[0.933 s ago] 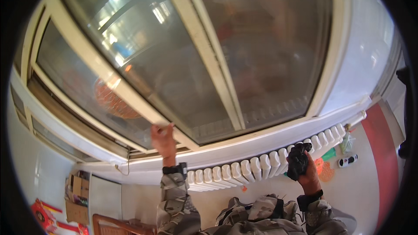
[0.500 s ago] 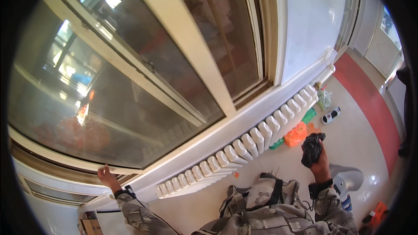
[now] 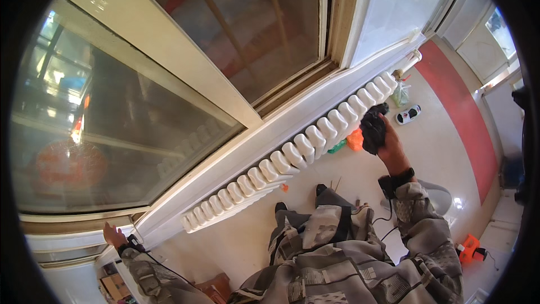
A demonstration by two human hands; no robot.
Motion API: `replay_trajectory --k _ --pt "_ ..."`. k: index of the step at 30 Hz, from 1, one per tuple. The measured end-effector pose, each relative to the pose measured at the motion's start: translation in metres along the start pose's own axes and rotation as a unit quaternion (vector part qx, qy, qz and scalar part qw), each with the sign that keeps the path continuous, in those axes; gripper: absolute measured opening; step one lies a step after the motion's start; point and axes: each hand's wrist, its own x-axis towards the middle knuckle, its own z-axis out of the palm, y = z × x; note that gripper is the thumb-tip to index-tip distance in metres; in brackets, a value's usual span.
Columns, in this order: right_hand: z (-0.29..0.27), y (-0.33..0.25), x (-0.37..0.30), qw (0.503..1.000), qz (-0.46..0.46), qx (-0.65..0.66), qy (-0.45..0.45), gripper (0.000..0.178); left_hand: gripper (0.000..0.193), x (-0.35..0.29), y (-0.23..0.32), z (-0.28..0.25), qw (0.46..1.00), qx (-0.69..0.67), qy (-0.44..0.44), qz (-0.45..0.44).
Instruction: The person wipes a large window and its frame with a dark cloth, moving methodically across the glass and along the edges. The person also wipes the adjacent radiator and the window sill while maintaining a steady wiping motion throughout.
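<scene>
Head view shows right grip (image 3: pixel 393 150) clenching black bundle (image 3: pixel 372 130), left grip (image 3: pixel 116 236) spread.

This looks like a room in a home. A white ribbed radiator (image 3: pixel 292 155) runs along the wall beneath a sliding window (image 3: pixel 163 50) with cream frames and large panes. The floor (image 3: pixel 424 149) is pale and glossy, crossed by a red band (image 3: pixel 458 112). What seems a toy car (image 3: pixel 408 114), white and black, lies on it near a clear bag (image 3: pixel 400 94) and an orange bag (image 3: pixel 355 139). A cardboard box (image 3: pixel 115 286) stands at lower left, and a glazed white door (image 3: pixel 478 59) shows at upper right.
</scene>
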Motion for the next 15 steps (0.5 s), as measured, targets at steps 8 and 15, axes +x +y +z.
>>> replay_trajectory --k 8,15 --pt "0.033 -0.016 0.051 0.990 -0.083 -0.081 0.078 0.021 0.048 -0.221 -0.141 0.119 0.982 -0.110 -0.124 -0.088" --pt "0.078 -0.068 0.085 0.967 -0.187 -0.154 0.076 0.046 0.032 -0.471 -0.218 0.236 0.935 0.047 -0.304 -0.176"
